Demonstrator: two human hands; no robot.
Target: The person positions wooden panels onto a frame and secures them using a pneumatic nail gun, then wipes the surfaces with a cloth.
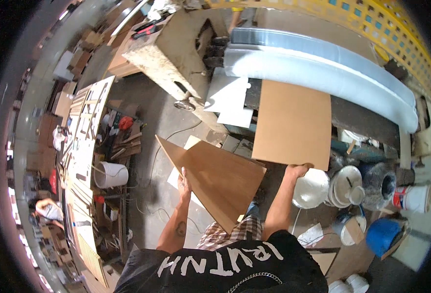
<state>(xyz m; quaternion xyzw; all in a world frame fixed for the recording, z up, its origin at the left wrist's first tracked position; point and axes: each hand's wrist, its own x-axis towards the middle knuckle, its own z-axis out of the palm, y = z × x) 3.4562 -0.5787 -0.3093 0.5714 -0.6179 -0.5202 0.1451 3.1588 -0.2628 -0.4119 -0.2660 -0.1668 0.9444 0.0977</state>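
Note:
My left hand point(183, 183) grips the left edge of a dark brown wooden panel point(222, 178), which is held tilted in front of my body. Part of that hand is hidden by the panel's edge. With my right hand point(298, 171) I hold the near edge of a flat, light tan board point(293, 122), the fingers closed at its rim. The far end of this board lies against the long pale rollers point(318, 73) of a machine. Beside the board, to its left, white sheets point(230, 100) rest on the machine's bed.
A machine frame with a handwheel point(183, 105) stands at the far left of the rollers. White buckets point(413, 198), round lids point(347, 183) and a blue container point(383, 237) crowd the right. A cable point(152, 168) crosses the floor. At left, wood strips cover a bench point(86, 132); a person point(49, 210) is beyond.

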